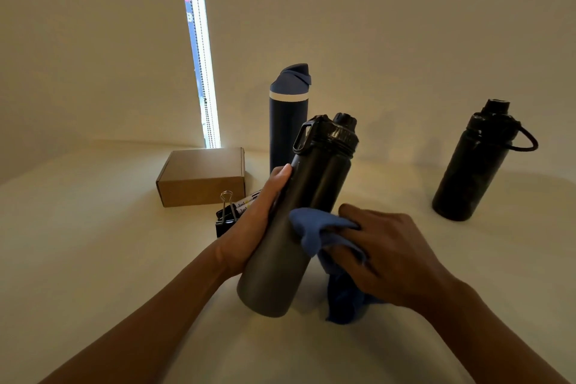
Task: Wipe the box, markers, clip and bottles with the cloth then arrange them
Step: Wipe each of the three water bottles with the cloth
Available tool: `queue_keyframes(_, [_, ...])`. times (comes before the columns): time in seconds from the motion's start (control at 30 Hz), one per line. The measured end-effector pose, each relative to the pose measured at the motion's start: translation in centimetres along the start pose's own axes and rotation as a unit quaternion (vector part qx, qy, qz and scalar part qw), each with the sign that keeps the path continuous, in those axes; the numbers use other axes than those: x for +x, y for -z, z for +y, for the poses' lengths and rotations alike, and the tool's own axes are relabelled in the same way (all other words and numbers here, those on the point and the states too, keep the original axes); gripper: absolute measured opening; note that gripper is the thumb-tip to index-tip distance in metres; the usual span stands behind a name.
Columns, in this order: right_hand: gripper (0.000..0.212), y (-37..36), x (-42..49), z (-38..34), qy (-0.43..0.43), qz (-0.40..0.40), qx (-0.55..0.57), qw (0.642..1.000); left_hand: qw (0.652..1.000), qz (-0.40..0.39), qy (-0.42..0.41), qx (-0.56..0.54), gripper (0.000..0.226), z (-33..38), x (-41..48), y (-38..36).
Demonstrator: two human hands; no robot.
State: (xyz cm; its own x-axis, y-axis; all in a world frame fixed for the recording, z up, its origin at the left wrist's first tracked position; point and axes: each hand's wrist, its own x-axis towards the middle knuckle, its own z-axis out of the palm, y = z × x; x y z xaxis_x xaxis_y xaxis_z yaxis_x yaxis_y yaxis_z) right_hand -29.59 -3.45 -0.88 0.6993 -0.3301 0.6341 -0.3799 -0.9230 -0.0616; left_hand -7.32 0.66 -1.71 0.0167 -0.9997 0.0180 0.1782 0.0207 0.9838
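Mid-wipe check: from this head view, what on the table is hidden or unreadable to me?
- Markers: only the tips show; the left hand covers the rest, print too small to read.
- Clip: right part behind the left wrist.
- Navy bottle: base hidden by the held bottle.
- Cloth: partly under the right hand.

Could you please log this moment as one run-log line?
step: wiping | left hand: grips tilted black bottle | right hand: presses blue cloth against it | waiting: box, clip, markers
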Motion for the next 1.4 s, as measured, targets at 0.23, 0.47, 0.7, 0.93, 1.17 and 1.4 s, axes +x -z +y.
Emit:
queue_keyframes(0.23, [0.057,0.2,1.5,3.7,-0.163,0.106,0.057,0.979,0.999,-0.041,0.023,0.012,0.078,1.0,0.1,-0.1])
queue_keyframes(0.47, [0.056,-0.6,0.9,-0.2,-0.055,-0.044,0.005,0.997,0.965,0.104,0.201,0.135,0.083,-2.2,0.8,0.5])
queue_keyframes(0.7, [0.059,-0.7,0.2,-3.3,0.011,-0.242,0.052,0.969,0.999,0.053,0.003,0.000,0.069,-0.1,1.3,0.7])
queue_keyframes(0.93, [0.038,-1.1,0.5,-3.5,0.056,-0.243,0.023,0.968,0.999,0.053,-0.005,-0.004,0.062,0.2,1.5,0.4])
queue_keyframes(1.17, [0.065,-0.1,0.8,2.1,-0.111,-0.049,0.050,0.991,1.000,0.006,0.001,-0.010,0.051,-0.1,1.1,-0.3])
queue_keyframes(1.4, [0.046,0.1,1.8,1.9,-0.157,0.010,0.047,0.987,0.998,-0.044,0.033,-0.031,0.066,-0.1,1.0,-0.1])
